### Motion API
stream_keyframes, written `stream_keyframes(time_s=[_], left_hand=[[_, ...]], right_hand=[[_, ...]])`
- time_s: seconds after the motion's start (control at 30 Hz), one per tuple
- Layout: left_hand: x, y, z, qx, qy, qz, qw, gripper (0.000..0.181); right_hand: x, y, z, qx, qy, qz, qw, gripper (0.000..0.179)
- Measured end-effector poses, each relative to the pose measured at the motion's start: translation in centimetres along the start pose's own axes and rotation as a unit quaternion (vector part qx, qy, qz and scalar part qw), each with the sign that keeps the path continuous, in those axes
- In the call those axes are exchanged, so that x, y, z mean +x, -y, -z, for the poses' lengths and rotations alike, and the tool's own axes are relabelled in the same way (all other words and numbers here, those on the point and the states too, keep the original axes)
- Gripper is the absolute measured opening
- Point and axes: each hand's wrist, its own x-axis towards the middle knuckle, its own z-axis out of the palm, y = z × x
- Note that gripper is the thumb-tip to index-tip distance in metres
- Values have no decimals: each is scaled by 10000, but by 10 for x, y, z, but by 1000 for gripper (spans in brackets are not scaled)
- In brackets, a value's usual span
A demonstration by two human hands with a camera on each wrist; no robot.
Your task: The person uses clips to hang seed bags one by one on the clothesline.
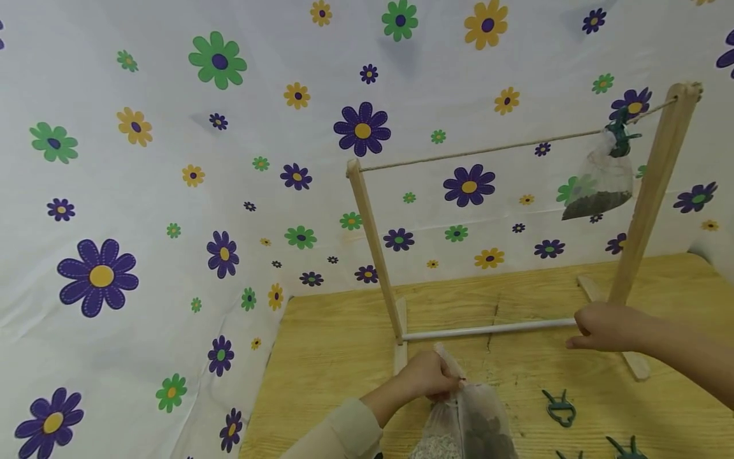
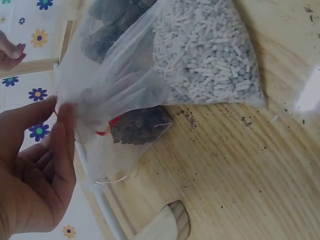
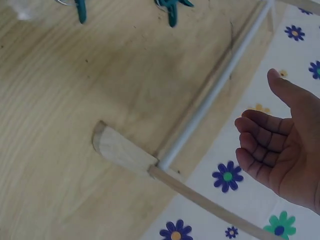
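Note:
Between thumb and fingers, my left hand (image 1: 427, 376) pinches the gathered tops of sheer white drawstring bags. Whitish pellets fill one bag (image 2: 205, 55), rounded dark stones show in another bag (image 1: 487, 427), and a dark crumbly material sits in a third bag (image 2: 140, 125). My right hand (image 1: 610, 328) hovers beside the right post of the wooden frame (image 1: 648, 197), fingers loosely curled and holding nothing. From the string (image 1: 482, 150) near that post hangs a sheer bag of dark material (image 1: 599, 197), held by a dark green clip (image 1: 619, 135).
Several dark green clips (image 1: 560, 408) lie on the wooden table (image 1: 321, 376) toward the front right. A white rod (image 1: 487, 330) joins the frame's posts low down. Flower-printed white cloth (image 1: 172, 255) covers the walls behind and at left. Dark crumbs dot the tabletop.

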Motion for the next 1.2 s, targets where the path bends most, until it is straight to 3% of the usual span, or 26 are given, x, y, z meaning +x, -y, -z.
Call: stream_keyframes(time_s=[0.2,0.3,0.47,0.63,0.87,1.07,1.2], left_hand=[[3,9,-4,-286,484,137,9983,19],[3,13,-5,-488,488,110,9976,17],[6,15,-9,-519,232,-338,9978,15],[9,12,-16,-663,76,-562,9962,17],[9,8,-26,-1183,187,-386,9921,17],[11,4,-31,-1364,331,-466,9890,16],[11,1,-32,-1098,367,-708,9907,18]], right_hand=[[4,8,-28,363,368,-245,9984,45],[8,11,-38,390,563,-388,9969,41],[12,16,-51,605,814,-809,9915,36],[16,21,-62,1224,1183,-1243,9775,38],[31,31,-71,2079,1797,-2181,9364,42],[38,29,-79,1039,2161,-2147,9468,49],[41,30,-81,1127,2456,-2323,9343,50]])
